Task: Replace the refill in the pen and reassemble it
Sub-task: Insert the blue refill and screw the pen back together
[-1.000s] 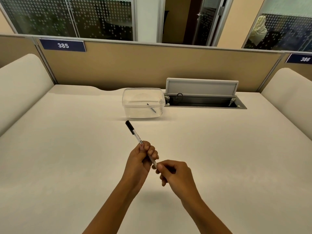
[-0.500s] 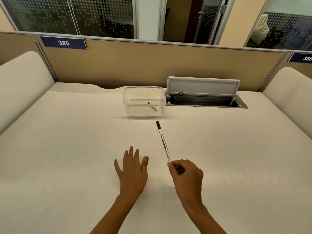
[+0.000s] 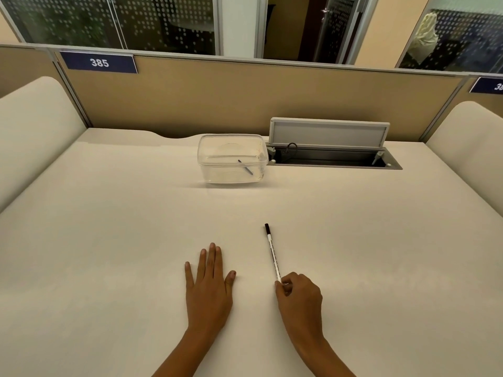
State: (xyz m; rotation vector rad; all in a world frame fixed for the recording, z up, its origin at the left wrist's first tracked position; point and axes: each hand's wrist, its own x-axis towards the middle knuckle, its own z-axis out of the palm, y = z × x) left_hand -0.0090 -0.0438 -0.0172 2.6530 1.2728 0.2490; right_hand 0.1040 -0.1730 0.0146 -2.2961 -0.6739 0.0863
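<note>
A thin white pen (image 3: 272,253) with a black cap lies on the cream desk, cap end pointing away from me. My right hand (image 3: 298,299) pinches the pen's near end between thumb and fingers. My left hand (image 3: 209,285) rests flat on the desk to the left of the pen, palm down, fingers spread, holding nothing. A clear plastic box (image 3: 232,158) stands further back with a short dark refill (image 3: 245,167) lying inside it.
An open cable hatch (image 3: 330,156) with a raised grey lid sits in the desk right of the box. A tan partition runs along the back, and padded cream side panels flank the desk.
My left hand let go of the pen and went flat on the desk. My right hand swung the pen to the right and brought it down onto the desk.
</note>
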